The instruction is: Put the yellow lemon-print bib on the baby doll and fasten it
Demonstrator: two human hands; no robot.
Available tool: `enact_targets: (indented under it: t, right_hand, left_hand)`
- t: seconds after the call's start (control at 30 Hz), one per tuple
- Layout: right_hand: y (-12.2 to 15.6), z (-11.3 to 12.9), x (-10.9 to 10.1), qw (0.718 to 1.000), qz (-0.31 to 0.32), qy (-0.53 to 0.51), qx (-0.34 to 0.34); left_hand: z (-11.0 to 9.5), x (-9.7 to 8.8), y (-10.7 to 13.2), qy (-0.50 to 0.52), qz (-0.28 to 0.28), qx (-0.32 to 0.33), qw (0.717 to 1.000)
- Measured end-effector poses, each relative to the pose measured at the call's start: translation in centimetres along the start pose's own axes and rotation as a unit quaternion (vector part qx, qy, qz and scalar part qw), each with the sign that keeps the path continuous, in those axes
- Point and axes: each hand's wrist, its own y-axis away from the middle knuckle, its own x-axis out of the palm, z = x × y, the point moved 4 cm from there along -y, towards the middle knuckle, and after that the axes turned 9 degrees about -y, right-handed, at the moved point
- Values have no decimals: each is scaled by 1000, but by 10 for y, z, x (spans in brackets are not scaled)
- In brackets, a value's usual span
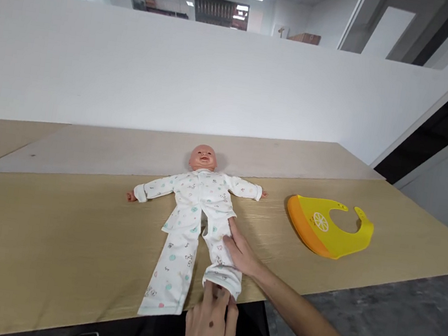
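A baby doll (203,158) lies face up on the table, arms spread, in a white patterned pajama top (204,190) and matching pajama trousers (171,272). My right hand (240,252) wraps round the trouser leg on the right side of the view, thumb on top and fingers along its outer side. At that leg's bunched, open cuff, my left hand (210,324) has its fingertips in the opening and pinches the edge. The doll's feet are not visible. The other trouser leg lies flat and straight, reaching the table's front edge.
A yellow silicone bib (334,228) with an orange pocket lies on the right of the wooden table (51,238). A pale board strip (126,151) runs along the back, below a white wall (158,70). Grey floor (402,326) shows beyond the front edge.
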Motion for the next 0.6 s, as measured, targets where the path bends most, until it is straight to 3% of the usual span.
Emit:
enact_targets:
  t: [0.17, 0.33, 0.5, 0.6]
  right_hand:
    - [-24, 11, -2, 995, -31, 39, -83]
    - [-22, 31, 1, 967, -24, 162, -197]
    - [-30, 32, 5, 956, -24, 265, -125]
    - [-40, 37, 10, 946, -8, 289, -146]
  left_hand:
    - [3, -2, -2, -17, 3, 2, 1000]
    - [5, -7, -7, 19, -5, 0, 1000]
    - [5, -4, -6, 16, 5, -17, 1000]
    - [3, 0, -4, 1, 16, -25, 1000]
